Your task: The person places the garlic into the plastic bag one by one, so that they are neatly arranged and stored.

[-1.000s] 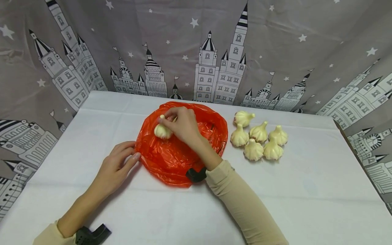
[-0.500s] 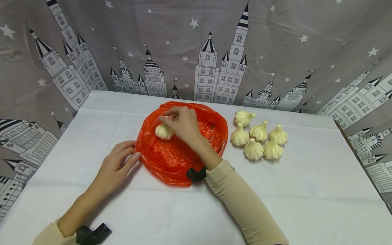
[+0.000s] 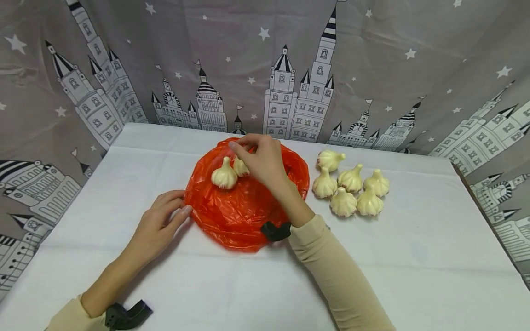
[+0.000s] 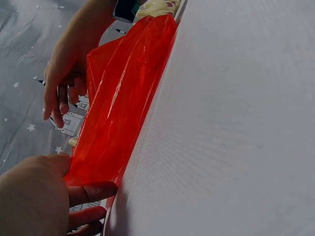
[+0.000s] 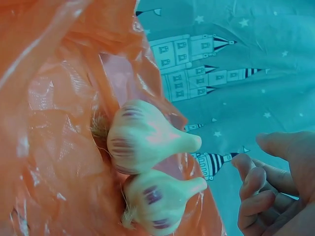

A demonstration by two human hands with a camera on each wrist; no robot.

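A red plastic bag lies spread open on the table, its rim folded round into a bowl shape. Two garlic bulbs sit side by side in its left part, stems up. My left hand rests against the bag's left rim; in the left wrist view its thumb and straight fingers touch the red plastic, spread apart. Over the back of the bag, just beyond the bulbs, is my right hand. Its fingers are loosely bent and hold nothing, apart from the stems in the right wrist view.
Several more garlic bulbs stand grouped right of the bag on a white-covered table. Behind hangs a grey cloth printed with castles and stars. Each wrist wears a black camera mount.
The right hand set a garlic bulb down in the bag beside another and let go, then drew back up and to the right. The left hand stays at the rim.
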